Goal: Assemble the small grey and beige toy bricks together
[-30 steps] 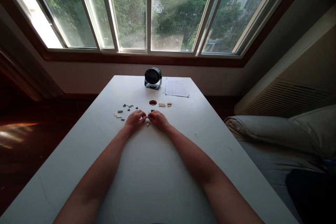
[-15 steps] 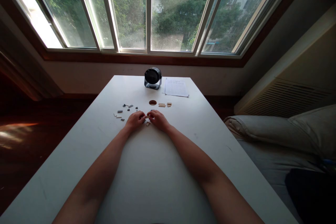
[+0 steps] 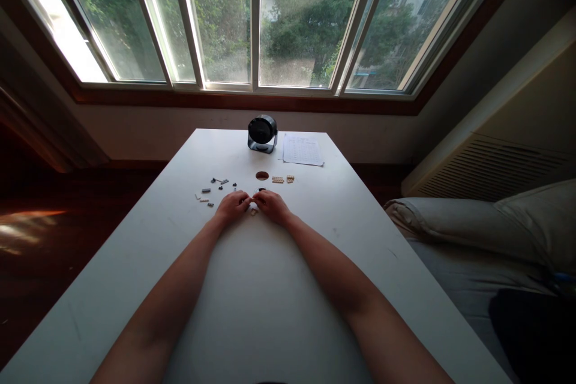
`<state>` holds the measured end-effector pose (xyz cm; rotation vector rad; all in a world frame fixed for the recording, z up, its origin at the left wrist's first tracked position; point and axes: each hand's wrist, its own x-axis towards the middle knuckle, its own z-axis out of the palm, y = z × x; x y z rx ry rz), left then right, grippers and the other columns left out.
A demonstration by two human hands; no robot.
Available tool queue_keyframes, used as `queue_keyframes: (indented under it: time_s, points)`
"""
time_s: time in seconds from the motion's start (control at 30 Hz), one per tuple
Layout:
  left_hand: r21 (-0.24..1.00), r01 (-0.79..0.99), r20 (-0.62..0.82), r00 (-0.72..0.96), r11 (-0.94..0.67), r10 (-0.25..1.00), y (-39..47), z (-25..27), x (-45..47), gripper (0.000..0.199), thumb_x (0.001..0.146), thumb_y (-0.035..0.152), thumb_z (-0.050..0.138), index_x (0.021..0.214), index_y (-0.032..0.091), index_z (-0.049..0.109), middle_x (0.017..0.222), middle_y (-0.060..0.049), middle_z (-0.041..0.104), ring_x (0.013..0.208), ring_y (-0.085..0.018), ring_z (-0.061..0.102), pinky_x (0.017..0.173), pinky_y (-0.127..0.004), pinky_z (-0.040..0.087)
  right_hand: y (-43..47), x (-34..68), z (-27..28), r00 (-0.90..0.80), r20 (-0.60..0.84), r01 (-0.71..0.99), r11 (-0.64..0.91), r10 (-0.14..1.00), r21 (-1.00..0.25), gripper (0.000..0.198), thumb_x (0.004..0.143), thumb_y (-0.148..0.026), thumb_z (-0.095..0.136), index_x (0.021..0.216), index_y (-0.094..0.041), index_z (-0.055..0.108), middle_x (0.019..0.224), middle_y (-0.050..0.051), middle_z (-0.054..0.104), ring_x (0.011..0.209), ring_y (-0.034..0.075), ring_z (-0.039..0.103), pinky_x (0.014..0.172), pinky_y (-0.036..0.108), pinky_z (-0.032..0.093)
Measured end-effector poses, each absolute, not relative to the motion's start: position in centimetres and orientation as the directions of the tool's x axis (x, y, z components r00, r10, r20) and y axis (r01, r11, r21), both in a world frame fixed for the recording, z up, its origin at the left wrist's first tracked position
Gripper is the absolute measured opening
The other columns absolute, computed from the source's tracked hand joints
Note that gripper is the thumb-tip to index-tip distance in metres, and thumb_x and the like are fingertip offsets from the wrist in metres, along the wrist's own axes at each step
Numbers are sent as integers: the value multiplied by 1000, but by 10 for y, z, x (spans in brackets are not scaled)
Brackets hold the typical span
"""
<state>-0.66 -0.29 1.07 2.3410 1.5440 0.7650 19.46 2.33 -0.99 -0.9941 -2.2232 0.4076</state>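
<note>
My left hand point(image 3: 233, 206) and my right hand point(image 3: 270, 204) meet fingertip to fingertip over the white table point(image 3: 270, 288). Both are closed in a pinch around something small, mostly hidden by the fingers; its kind cannot be made out. Just below the fingertips lies a small tan piece point(image 3: 254, 212). Left of my left hand, several small grey and dark building pieces are scattered, among them a grey bar-shaped piece point(image 3: 206, 191) and a small dark piece point(image 3: 210, 204). Beyond my right hand sit a tan studded piece point(image 3: 278, 180) and a shorter tan piece point(image 3: 290, 179).
A round hole point(image 3: 261, 176) is cut in the table beyond my hands. Behind it stands a small black fan-like device point(image 3: 263, 133), with printed paper sheets point(image 3: 303, 150) to its right. A cushioned seat point(image 3: 454, 225) is at the right, and windows point(image 3: 294, 24) run behind.
My fingertips have shifted slightly and now cover more of the small light piece that showed between them. The scattered pieces stay where they were.
</note>
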Motion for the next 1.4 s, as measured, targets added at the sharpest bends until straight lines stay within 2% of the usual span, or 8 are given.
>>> queue_keyframes:
  time_s: [0.07,0.3,0.57,0.7,0.9,1.0,1.17,1.4]
  points:
    - [464,779,301,309,-421,902,-2,9,-7,30,95,37,44,83,21,67,88,-4,68,81,-17,60,76,-29,44,23,194,-9,-488,438,538,656,755,-530,14,94,-28,58,102,-21,68,91,3,66,81,13,57,77,23,41]
    - [495,772,281,291,-399,914,2,5,-9,31,95,34,43,81,19,66,86,-5,69,79,-17,60,73,-27,42,23,194,-10,-491,430,534,652,758,-538,24,84,-14,61,107,-22,65,86,0,64,77,12,55,73,22,39]
    - [565,720,299,275,-402,914,-2,8,-9,26,92,39,51,91,21,69,85,-3,69,75,-16,58,70,-27,42,25,194,-12,-492,455,522,670,742,-529,12,94,-25,58,102,-22,66,88,1,65,79,13,55,74,23,38]
    - [577,700,307,291,-420,906,-3,9,-9,27,91,41,53,89,21,69,85,-3,69,74,-16,57,70,-26,42,27,194,-13,-509,448,534,678,735,-505,13,96,-28,56,94,-20,67,88,2,65,80,13,55,75,24,38]
    - [578,690,312,307,-436,899,-2,8,-9,29,91,44,53,90,21,70,82,-2,68,71,-15,56,69,-26,42,26,194,-12,-503,460,524,681,732,-511,12,95,-28,57,94,-21,67,87,2,64,80,13,55,75,24,38]
    - [578,688,315,308,-439,898,-2,8,-9,31,92,46,52,89,21,70,83,-3,69,73,-15,57,69,-26,42,24,194,-11,-493,450,522,667,744,-531,11,92,-26,60,100,-21,66,86,1,64,78,13,55,73,23,38]
    - [574,702,299,300,-422,906,-1,8,-8,31,94,43,49,88,20,69,82,-3,69,73,-16,57,68,-27,41,22,195,-9,-493,432,524,654,755,-546,23,87,-17,62,109,-23,64,86,0,64,76,13,55,72,23,38]
    - [589,702,274,291,-399,917,0,7,-9,28,91,41,50,93,21,70,84,-3,70,75,-17,59,70,-26,43,21,195,-8,-480,440,537,651,759,-536,14,92,-31,61,102,-22,65,82,0,63,75,12,53,70,23,37]
